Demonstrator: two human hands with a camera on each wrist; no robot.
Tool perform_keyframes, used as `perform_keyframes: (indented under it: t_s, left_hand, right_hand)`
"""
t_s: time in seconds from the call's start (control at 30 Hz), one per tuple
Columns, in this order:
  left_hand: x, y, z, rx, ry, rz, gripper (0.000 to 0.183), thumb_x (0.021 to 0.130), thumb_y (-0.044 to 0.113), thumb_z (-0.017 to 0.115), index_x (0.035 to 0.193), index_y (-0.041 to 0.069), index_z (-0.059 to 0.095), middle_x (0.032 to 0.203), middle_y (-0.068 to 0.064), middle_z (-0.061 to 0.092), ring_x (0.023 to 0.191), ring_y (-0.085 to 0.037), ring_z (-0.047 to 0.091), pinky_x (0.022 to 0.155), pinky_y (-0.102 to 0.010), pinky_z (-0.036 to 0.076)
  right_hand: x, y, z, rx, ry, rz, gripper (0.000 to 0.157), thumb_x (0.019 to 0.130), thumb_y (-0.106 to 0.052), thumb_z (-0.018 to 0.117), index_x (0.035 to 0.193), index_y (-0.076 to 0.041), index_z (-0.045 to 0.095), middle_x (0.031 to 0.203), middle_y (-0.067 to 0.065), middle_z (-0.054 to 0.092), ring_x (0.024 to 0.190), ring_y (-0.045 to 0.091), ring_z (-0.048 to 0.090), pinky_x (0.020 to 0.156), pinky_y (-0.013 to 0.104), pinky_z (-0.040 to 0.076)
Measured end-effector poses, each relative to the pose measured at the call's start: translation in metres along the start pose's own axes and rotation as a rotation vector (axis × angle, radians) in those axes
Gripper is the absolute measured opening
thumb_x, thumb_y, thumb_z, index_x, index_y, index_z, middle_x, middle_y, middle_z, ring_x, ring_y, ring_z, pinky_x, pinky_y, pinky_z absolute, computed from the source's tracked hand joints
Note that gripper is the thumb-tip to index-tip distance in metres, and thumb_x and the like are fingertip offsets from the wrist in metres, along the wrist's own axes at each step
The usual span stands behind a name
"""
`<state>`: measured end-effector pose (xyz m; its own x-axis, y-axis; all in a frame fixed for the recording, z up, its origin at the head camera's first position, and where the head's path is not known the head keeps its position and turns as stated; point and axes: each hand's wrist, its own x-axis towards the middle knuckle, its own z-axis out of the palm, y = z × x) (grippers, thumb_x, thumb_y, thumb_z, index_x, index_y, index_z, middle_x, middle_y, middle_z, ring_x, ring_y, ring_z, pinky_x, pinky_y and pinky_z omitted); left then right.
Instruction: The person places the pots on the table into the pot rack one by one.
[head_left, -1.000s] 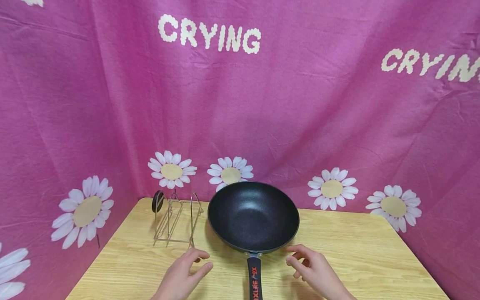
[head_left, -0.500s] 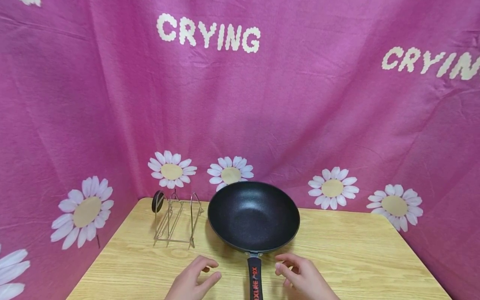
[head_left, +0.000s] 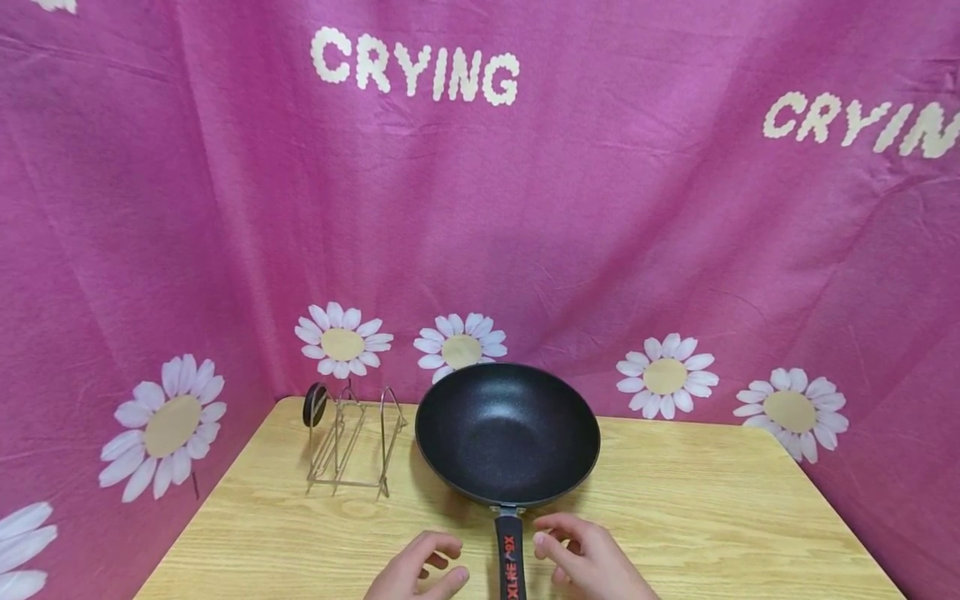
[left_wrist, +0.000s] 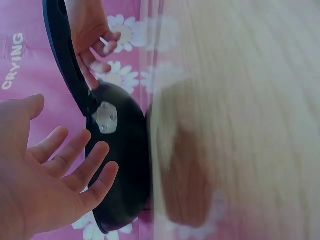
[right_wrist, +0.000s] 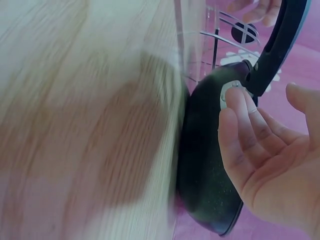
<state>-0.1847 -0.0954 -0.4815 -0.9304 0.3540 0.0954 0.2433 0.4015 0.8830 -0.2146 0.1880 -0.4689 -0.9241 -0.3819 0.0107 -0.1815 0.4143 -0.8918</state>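
Observation:
A black wok-shaped frying pan [head_left: 507, 437] sits on the wooden table, its black handle [head_left: 509, 554] with red lettering pointing toward me. Left of the handle is my left hand [head_left: 422, 571], fingers loosely bent and holding nothing. My right hand [head_left: 588, 554] hovers just right of the handle, also with relaxed fingers and nothing in its grasp. In the left wrist view the left hand [left_wrist: 55, 175] is spread beside the pan's dark outer wall [left_wrist: 122, 165]. The right wrist view has the right hand's fingers [right_wrist: 240, 120] overlapping the metal handle bracket.
A wire rack [head_left: 348, 446] stands on the table left of the pan, with a round black disc [head_left: 315, 404] at its back left. Pink cloth [head_left: 525, 208] with daisies and lettering hangs behind and at both sides. The wooden table [head_left: 712, 500] extends right of the pan.
Both hands have moved inward toward the pan handle, the left one going right and the right one going left, each also slightly nearer me. Pan and rack stay put.

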Motion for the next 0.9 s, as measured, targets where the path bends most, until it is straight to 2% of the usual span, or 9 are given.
perform_keyframes:
  t_s: [0.23,0.43,0.53,0.7,0.77,0.9]
  left_hand:
    - [-0.001,0.005,0.011,-0.023,-0.018,0.058,0.034,0.097,0.033,0.063,0.118,0.006,0.063,0.113,-0.011,0.066,0.094,-0.004,0.06,0.073,-0.023,0.045]
    - [-0.001,0.009,0.018,-0.147,-0.078,-0.001,0.035,0.097,0.031,0.062,0.12,0.004,0.062,0.113,-0.009,0.065,0.092,-0.003,0.058,0.073,-0.024,0.043]
    - [-0.001,0.01,0.024,-0.194,-0.082,-0.003,0.035,0.097,0.029,0.062,0.12,0.002,0.061,0.111,-0.008,0.064,0.09,-0.002,0.058,0.071,-0.023,0.044]
    - [-0.001,0.005,0.033,-0.223,-0.069,0.101,0.035,0.096,0.02,0.065,0.117,-0.007,0.06,0.104,-0.017,0.066,0.086,0.001,0.059,0.072,-0.022,0.05]
    - [0.001,0.001,0.034,-0.237,-0.101,0.15,0.035,0.095,0.013,0.064,0.117,-0.013,0.056,0.103,-0.024,0.065,0.087,0.003,0.059,0.075,-0.021,0.051]
    - [0.002,-0.006,0.035,-0.28,-0.175,0.166,0.039,0.092,0.006,0.062,0.119,-0.02,0.051,0.102,-0.033,0.062,0.086,0.006,0.058,0.077,-0.018,0.05]
  right_hand:
    - [0.003,-0.002,0.007,0.022,0.004,0.002,0.04,0.1,-0.031,0.059,0.125,0.0,0.062,0.095,0.01,0.069,0.063,0.012,0.061,0.055,0.022,0.047]
    - [0.004,-0.005,0.011,0.035,-0.026,0.02,0.039,0.1,-0.034,0.058,0.123,-0.002,0.064,0.093,0.007,0.067,0.064,0.017,0.062,0.056,0.023,0.047]
    - [0.005,-0.006,0.013,0.035,-0.039,0.027,0.04,0.1,-0.036,0.058,0.122,-0.003,0.065,0.092,0.005,0.066,0.064,0.017,0.061,0.057,0.024,0.047]
    - [0.007,-0.005,0.015,0.026,-0.048,0.017,0.038,0.1,-0.035,0.057,0.12,-0.004,0.066,0.096,0.006,0.066,0.063,0.016,0.062,0.058,0.025,0.048]
    - [0.008,-0.005,0.016,0.031,-0.052,0.024,0.039,0.1,-0.036,0.057,0.119,-0.004,0.066,0.097,0.006,0.066,0.063,0.017,0.062,0.057,0.025,0.048]
    - [0.008,-0.005,0.017,0.053,-0.075,0.055,0.041,0.101,-0.039,0.056,0.12,-0.004,0.065,0.1,0.006,0.067,0.065,0.019,0.062,0.057,0.026,0.048]
